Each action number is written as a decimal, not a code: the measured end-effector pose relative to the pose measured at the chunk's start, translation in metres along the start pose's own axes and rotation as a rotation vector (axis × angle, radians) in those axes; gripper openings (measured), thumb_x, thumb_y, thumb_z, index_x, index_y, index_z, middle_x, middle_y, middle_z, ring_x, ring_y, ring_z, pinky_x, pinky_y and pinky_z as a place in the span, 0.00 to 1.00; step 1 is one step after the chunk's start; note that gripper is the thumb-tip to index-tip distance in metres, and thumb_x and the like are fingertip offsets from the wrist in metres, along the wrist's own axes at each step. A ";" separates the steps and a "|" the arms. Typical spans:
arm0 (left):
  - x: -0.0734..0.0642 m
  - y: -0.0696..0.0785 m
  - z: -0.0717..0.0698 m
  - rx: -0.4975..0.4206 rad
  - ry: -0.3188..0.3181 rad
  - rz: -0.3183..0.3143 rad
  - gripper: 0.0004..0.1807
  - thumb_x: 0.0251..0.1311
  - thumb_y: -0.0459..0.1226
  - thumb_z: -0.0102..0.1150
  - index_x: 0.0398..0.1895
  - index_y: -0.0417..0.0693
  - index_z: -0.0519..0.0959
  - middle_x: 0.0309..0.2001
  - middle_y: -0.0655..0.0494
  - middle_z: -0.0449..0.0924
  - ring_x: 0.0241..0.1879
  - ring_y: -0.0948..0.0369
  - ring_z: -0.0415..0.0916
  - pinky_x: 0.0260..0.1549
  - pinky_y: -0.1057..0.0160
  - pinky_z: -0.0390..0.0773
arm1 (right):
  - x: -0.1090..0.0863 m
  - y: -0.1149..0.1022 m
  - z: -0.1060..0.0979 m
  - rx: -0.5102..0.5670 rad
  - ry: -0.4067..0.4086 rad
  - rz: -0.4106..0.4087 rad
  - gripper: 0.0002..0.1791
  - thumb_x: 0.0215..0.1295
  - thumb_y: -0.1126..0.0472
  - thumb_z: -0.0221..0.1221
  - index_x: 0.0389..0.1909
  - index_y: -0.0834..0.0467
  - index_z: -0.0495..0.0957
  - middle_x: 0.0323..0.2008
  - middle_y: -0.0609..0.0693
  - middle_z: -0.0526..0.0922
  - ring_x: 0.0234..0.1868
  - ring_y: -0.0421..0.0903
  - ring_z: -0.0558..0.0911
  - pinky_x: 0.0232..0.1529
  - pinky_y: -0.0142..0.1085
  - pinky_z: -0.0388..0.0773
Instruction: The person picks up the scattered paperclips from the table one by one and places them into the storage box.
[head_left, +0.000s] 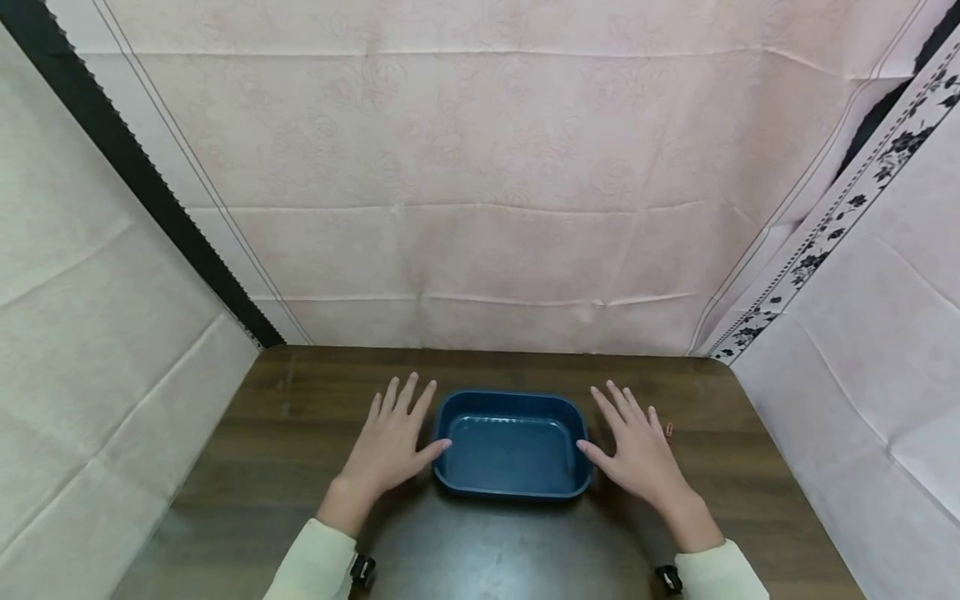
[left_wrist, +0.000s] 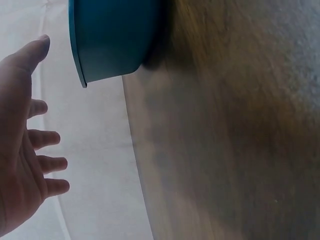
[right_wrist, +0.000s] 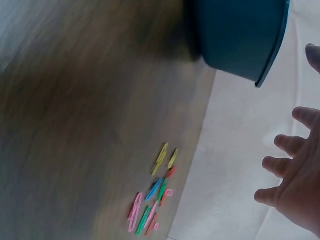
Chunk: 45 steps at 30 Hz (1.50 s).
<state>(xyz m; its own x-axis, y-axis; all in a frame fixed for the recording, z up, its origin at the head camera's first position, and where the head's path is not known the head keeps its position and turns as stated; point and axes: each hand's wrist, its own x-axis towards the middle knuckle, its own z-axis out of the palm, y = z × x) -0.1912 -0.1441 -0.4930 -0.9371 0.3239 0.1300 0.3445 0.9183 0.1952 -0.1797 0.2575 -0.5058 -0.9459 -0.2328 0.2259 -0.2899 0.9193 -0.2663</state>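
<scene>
A dark blue rectangular tray [head_left: 512,450] with rounded corners sits on the wooden table, with nothing inside it. My left hand [head_left: 393,433] hovers beside its left end, fingers spread and straight. On the opposite side, my right hand [head_left: 633,446] is held the same way. From above, both thumbs overlap the rim, but the left wrist view shows a gap between thumb and tray [left_wrist: 112,40]. Several coloured paper clips, including a yellow clip [right_wrist: 160,159] and a blue clip [right_wrist: 153,189], lie on the table below my right hand [right_wrist: 300,175]. From the head, that hand hides most of them.
The brown table [head_left: 480,550] has rounded far corners. Behind it hangs a pale patterned cloth [head_left: 480,167], with white cloths at the left [head_left: 90,375] and right [head_left: 885,350]. One small red clip [head_left: 670,429] shows right of my right hand.
</scene>
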 end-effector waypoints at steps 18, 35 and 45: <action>-0.002 -0.002 -0.003 -0.305 -0.018 -0.026 0.49 0.67 0.60 0.62 0.83 0.51 0.53 0.78 0.43 0.61 0.76 0.44 0.63 0.68 0.40 0.73 | -0.008 0.038 -0.008 0.082 0.010 -0.018 0.47 0.65 0.40 0.67 0.80 0.48 0.59 0.79 0.59 0.61 0.78 0.66 0.60 0.72 0.75 0.52; 0.006 0.002 0.003 -0.549 -0.026 -0.171 0.39 0.66 0.47 0.69 0.75 0.44 0.65 0.66 0.41 0.77 0.62 0.49 0.79 0.58 0.47 0.84 | -0.013 0.070 -0.019 0.212 -0.046 0.026 0.48 0.65 0.49 0.71 0.80 0.52 0.58 0.78 0.62 0.61 0.76 0.68 0.62 0.71 0.76 0.53; 0.009 0.001 0.005 -0.693 -0.069 -0.283 0.31 0.66 0.42 0.70 0.69 0.43 0.73 0.53 0.46 0.84 0.45 0.57 0.83 0.43 0.57 0.89 | -0.021 0.089 -0.020 0.220 0.018 0.037 0.44 0.65 0.54 0.71 0.79 0.53 0.61 0.75 0.64 0.66 0.66 0.68 0.73 0.60 0.69 0.73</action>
<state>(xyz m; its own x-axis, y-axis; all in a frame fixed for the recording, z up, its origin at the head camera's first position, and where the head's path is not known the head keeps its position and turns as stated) -0.1995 -0.1396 -0.4962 -0.9886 0.1315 -0.0728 0.0251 0.6219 0.7827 -0.1829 0.3499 -0.5157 -0.9542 -0.1931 0.2285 -0.2821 0.8350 -0.4724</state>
